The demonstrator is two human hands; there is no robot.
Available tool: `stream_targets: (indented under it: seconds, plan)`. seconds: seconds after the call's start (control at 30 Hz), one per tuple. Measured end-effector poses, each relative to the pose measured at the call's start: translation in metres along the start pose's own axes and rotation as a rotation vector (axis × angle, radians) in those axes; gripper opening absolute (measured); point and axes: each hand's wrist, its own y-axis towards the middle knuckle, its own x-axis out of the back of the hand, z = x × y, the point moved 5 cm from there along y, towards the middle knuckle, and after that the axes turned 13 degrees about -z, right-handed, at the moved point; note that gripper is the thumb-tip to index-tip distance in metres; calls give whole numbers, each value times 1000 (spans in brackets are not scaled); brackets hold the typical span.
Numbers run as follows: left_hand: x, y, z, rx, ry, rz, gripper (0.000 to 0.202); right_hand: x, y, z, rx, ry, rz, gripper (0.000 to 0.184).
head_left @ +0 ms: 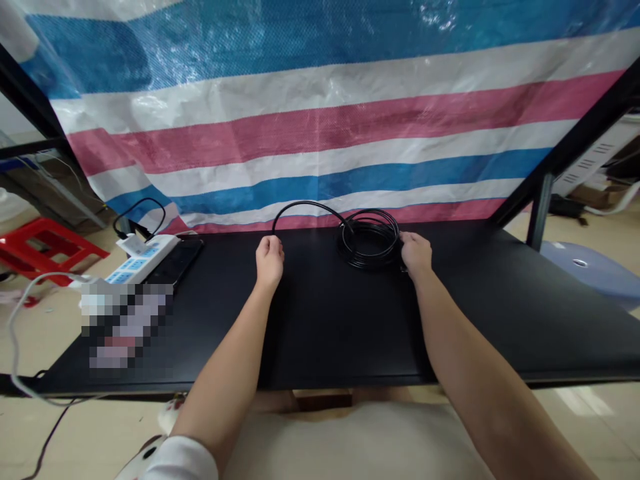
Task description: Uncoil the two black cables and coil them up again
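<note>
A coiled black cable lies on the black table near its far edge. One free end arcs up and leftward from the coil to my left hand, which is closed around that cable end. My right hand rests on the right side of the coil, fingers curled on its loops.
A white power strip with a black plug and a dark phone lie at the table's left. A striped tarp hangs behind. A red stool stands left, a blue stool right, black frame posts at both sides.
</note>
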Motion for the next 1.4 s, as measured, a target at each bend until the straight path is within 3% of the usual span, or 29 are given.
stream_targets:
  seconds: [0.1, 0.3, 0.47, 0.7, 0.97, 1.17, 1.4]
  plan:
    - [6, 4, -5, 122, -182, -65, 35, -1, 0, -4, -33, -12, 13, 16]
    - [19, 16, -2, 343, -406, -141, 36, -5, -2, -2, 83, -62, 28, 8]
    - [24, 21, 0, 399, -498, -137, 36, -7, -2, -4, 110, -89, 25, 13]
    - [48, 33, -1, 423, -519, -367, 37, -1, -6, 2, 123, -147, -73, 30]
    - [37, 26, 4, 468, -267, -236, 31, 5, -7, 5, 82, -16, -43, 21]
    - [25, 16, -2, 413, -157, -101, 37, 6, -13, 18, 329, -79, -113, 17]
    - [15, 10, -6, 340, -214, 108, 43, 0, -23, 20, 467, 44, -86, 57]
